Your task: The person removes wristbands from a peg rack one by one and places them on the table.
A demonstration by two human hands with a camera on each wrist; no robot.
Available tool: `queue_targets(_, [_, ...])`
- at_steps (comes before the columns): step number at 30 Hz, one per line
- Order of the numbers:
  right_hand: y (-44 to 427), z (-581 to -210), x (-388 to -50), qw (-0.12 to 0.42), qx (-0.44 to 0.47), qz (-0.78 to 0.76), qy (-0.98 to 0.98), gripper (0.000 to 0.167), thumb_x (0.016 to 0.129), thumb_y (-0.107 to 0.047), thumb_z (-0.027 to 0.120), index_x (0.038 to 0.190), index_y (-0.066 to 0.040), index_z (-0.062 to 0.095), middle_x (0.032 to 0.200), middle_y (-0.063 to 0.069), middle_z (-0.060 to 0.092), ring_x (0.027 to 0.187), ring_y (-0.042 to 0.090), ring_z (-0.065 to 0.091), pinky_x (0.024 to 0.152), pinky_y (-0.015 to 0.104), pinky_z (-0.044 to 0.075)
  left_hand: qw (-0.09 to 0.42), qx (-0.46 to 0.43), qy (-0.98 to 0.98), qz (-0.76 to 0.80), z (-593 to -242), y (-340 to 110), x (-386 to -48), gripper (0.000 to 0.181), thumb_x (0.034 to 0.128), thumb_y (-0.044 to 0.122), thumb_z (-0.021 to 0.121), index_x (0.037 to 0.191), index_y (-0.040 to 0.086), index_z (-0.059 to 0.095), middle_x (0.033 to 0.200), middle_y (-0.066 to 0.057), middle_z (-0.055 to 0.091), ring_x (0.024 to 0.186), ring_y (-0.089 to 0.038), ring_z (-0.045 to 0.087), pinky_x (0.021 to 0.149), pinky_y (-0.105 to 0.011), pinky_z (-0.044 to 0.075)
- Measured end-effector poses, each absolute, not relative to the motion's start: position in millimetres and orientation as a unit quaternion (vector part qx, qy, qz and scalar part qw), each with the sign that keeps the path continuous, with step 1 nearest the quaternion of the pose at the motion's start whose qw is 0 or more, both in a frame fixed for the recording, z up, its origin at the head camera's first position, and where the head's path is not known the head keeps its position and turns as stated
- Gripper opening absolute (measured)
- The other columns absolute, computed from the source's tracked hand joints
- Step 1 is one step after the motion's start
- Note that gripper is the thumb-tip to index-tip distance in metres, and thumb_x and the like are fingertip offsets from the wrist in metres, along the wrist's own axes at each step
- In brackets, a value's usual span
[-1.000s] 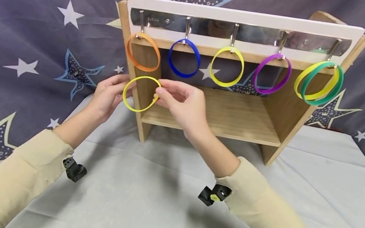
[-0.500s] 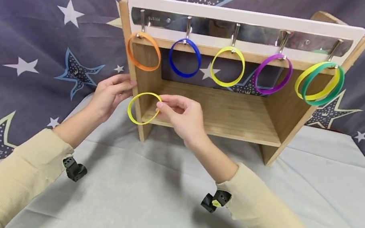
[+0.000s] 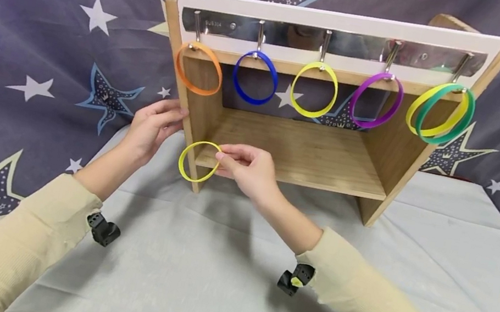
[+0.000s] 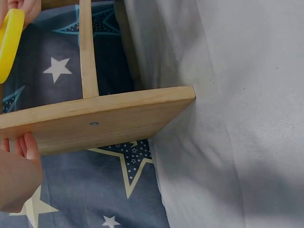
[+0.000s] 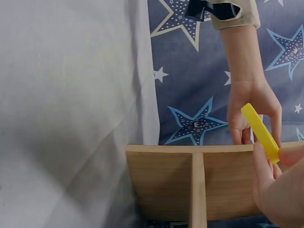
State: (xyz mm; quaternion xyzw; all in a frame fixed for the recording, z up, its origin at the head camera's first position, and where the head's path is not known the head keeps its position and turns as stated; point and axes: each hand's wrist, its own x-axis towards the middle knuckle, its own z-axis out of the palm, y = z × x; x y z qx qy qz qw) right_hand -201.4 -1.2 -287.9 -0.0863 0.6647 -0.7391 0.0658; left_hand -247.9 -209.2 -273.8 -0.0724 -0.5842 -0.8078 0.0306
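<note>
Below the left end of the wooden rack (image 3: 301, 151), a yellow wristband (image 3: 181, 159) is pinched between the thumb and fingers of my right hand (image 3: 249, 171). It stands edge-on in the right wrist view, with the yellow band (image 5: 259, 129) tilted. My left hand (image 3: 149, 130) touches the outer face of the rack's left side panel, fingers mostly straight and holding nothing. In the left wrist view its fingertips (image 4: 31, 145) lie against the panel (image 4: 109, 126).
A metal hook strip (image 3: 296, 38) crosses the rack's top. From its hooks hang an orange band (image 3: 198, 91), a blue band (image 3: 251, 101), a yellow band (image 3: 308, 114), a purple band (image 3: 367, 125), then a second yellow band (image 3: 411, 109) with a green band (image 3: 469, 119). Grey cloth (image 3: 207, 282) covers the table.
My right hand has lowered with the yellow wristband, shifting slightly right, away from my left hand. The left hand stays at the side panel. The hanging bands remain on their hooks.
</note>
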Motion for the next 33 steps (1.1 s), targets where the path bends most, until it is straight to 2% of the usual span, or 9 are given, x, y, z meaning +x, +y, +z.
queue_targets(3, [-2.7,-292.4,-202.0,0.073,-0.084,-0.739,0.665,0.026,0.087,0.002,0.065,0.111,0.013,0.063,0.099,0.029,0.067,0.065,0.006,0.066,0.077,0.037,0.060,0.031,-0.072,-0.586,-0.807,-273.5,-209.2,-247.5,0.019,0.0904,-0.001,0.059,0.090,0.014,0.071,0.091,0.006,0.070,0.087,-0.005,0.065,0.080,-0.017,0.054])
queue_targets(7, [-5.1,-300.0,-201.7,0.082,-0.078,-0.734,0.670,0.025,0.086,0.003,0.066,0.109,0.014,0.064,0.088,0.018,0.069,0.065,0.007,0.066,0.078,0.038,0.060,0.029,-0.074,-0.584,-0.808,-272.3,-208.8,-246.8,0.019,0.0904,-0.001,0.059,0.090,0.014,0.071,0.090,0.006,0.071,0.087,-0.005,0.066,0.080,-0.017,0.054])
queue_targets(14, [-12.3,-318.0,-197.2,0.097,-0.068,-0.718,0.686,0.023,0.084,0.004,0.067,0.105,0.012,0.066,0.099,0.028,0.070,0.061,0.007,0.065,0.075,0.035,0.060,0.026,-0.070,-0.583,-0.809,-271.8,-208.5,-245.2,0.023,0.0912,-0.002,0.057,0.087,0.015,0.072,0.087,0.006,0.071,0.086,-0.005,0.065,0.082,-0.017,0.054])
queue_targets(18, [-15.8,-328.1,-194.9,0.101,-0.072,-0.697,0.707,0.022,0.084,0.001,0.069,0.104,0.009,0.068,0.095,0.024,0.072,0.061,0.006,0.065,0.071,0.031,0.061,0.028,-0.072,-0.581,-0.810,-271.6,-209.0,-245.5,0.021,0.0906,-0.002,0.058,0.087,0.014,0.072,0.088,0.006,0.071,0.085,-0.005,0.065,0.080,-0.017,0.054])
queue_targets(20, [-17.0,-334.0,-193.6,0.109,-0.076,-0.687,0.714,0.022,0.084,0.000,0.069,0.105,0.009,0.068,0.095,0.024,0.072,0.061,0.006,0.065,0.072,0.034,0.061,0.031,-0.073,-0.581,-0.810,-272.6,-209.0,-245.9,0.020,0.0901,-0.002,0.059,0.087,0.013,0.071,0.087,0.005,0.071,0.085,-0.005,0.066,0.079,-0.017,0.054])
queue_targets(26, [-22.3,-350.3,-190.5,0.147,-0.069,-0.681,0.714,0.023,0.086,0.001,0.067,0.107,0.010,0.066,0.100,0.030,0.069,0.061,0.006,0.065,0.079,0.042,0.059,0.035,-0.074,-0.573,-0.815,-273.5,-208.8,-246.9,0.019,0.0896,-0.003,0.059,0.087,0.012,0.071,0.087,0.005,0.071,0.084,-0.005,0.066,0.079,-0.017,0.054])
queue_targets(33, [-27.6,-370.2,-189.5,0.220,0.000,-0.704,0.676,0.024,0.089,0.004,0.062,0.110,0.014,0.062,0.113,0.032,0.064,0.061,0.007,0.064,0.076,0.031,0.060,0.030,-0.074,-0.567,-0.820,-274.5,-208.0,-247.1,0.019,0.0900,-0.002,0.059,0.087,0.012,0.071,0.087,0.004,0.071,0.084,-0.006,0.066,0.080,-0.017,0.054])
